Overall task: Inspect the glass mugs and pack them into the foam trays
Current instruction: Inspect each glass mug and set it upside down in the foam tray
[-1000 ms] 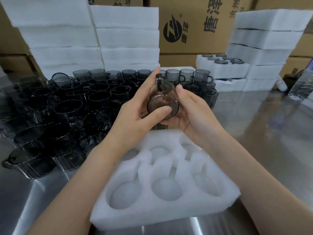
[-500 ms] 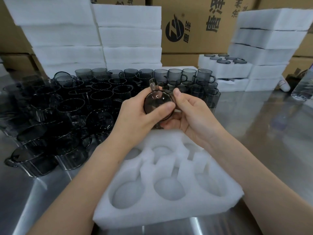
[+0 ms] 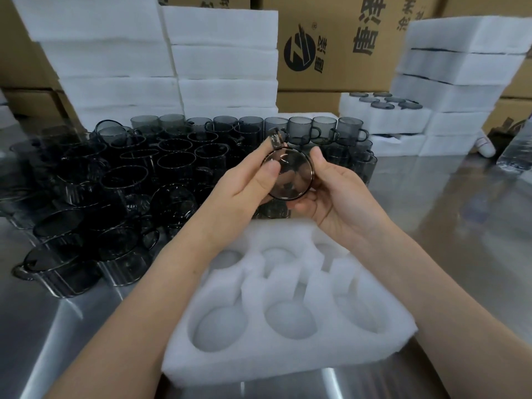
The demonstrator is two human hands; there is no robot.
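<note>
Over foam tray (image 3: 288,357) — smoky round mug (image 3: 290,175)

The foam tray (image 3: 267,362) is sitting near and centre on the table (image 3: 460,226), and the left hand (image 3: 239,194) and right hand (image 3: 342,203) are holding one mug (image 3: 290,177) between them, above the tray's far edge. The crowd of mugs (image 3: 129,180) is standing on the table to the left of and behind the tray, backing onto the foam stacks (image 3: 115,61), with cardboard boxes (image 3: 345,53) rising behind. Far right, another foam stack (image 3: 460,67) is standing, with a filled tray (image 3: 383,113) lying just left of it.
</note>
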